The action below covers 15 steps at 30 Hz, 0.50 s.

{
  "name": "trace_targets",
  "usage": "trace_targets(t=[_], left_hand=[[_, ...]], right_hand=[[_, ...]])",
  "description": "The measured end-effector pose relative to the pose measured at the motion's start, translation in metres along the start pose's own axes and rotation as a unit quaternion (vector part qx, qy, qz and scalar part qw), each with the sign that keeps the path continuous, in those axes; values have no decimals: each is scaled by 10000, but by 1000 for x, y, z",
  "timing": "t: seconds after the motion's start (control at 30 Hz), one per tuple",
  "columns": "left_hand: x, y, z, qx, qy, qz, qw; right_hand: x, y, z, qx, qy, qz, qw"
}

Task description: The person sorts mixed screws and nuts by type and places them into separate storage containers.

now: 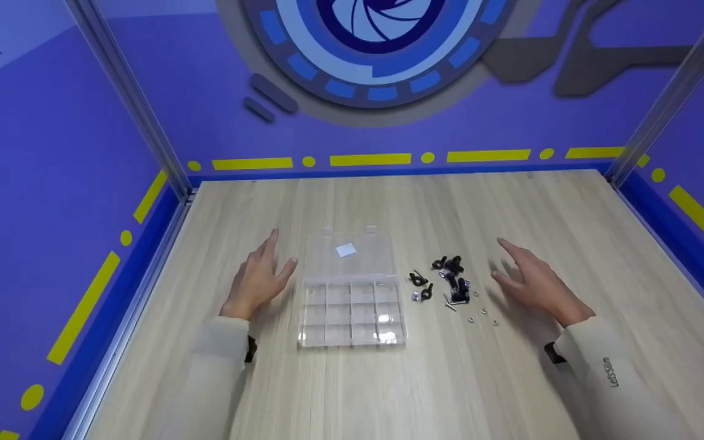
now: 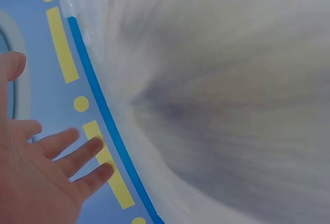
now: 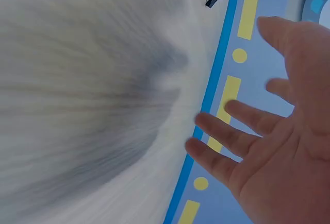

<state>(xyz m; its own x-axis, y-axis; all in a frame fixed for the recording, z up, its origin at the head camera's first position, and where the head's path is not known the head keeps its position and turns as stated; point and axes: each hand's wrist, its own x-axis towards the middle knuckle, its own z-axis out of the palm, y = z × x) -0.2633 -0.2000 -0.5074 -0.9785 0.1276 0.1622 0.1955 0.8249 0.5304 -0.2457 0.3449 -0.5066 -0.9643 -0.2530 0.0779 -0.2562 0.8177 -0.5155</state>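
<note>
Left hand (image 1: 258, 278): released, grasping nothing. Held left of the box (image 1: 338, 315), thumb directed at the lid (image 1: 321, 253), just beside but apart from it. Fingers seen spread in the left wrist view.

Right hand (image 1: 538, 286): likewise released, grasping nothing. Held to the right of the loose hardware, near but clear of contact. Fingers again seen spread in the right wrist view, with part of the hardware visible at the top edge.

Box: clear, divided into a grid of compartments, lying flat on the table (image 1: 450, 385) between both hands, nearer the left. Lid folded back on the far side, with two latches (image 1: 327, 231) along the far edge and a small white label (image 1: 346, 250) lying across it.

Hardware: scattered on the table right of the box. Black parts (image 1: 453, 264) in a loose group; thin silver screws (image 1: 450, 304) at the near side; small nuts (image 1: 471, 319) spread singly toward the right hand. Exact count not determinable from overlap.

Surroundings: pale sleeves (image 1: 214, 366) on both arms; purple wall (image 1: 193, 79) behind, marked with yellow dashes (image 1: 370, 159) and a round emblem (image 1: 379, 33).
</note>
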Motion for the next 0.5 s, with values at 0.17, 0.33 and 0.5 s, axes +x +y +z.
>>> trace_targets(t=[0.17,0.33,0.5], left_hand=[[-5,4,1,-534,-301,-160,9980],[-11,8,2,-970,-514,-126,9939],[-16,10,5,-1207,-613,-131,9907]], right_hand=[[-2,-2,0,5,10,-222,9998],[-3,-4,3,13,19,-427,9991],[-1,-6,4,-11,89,-553,9984]])
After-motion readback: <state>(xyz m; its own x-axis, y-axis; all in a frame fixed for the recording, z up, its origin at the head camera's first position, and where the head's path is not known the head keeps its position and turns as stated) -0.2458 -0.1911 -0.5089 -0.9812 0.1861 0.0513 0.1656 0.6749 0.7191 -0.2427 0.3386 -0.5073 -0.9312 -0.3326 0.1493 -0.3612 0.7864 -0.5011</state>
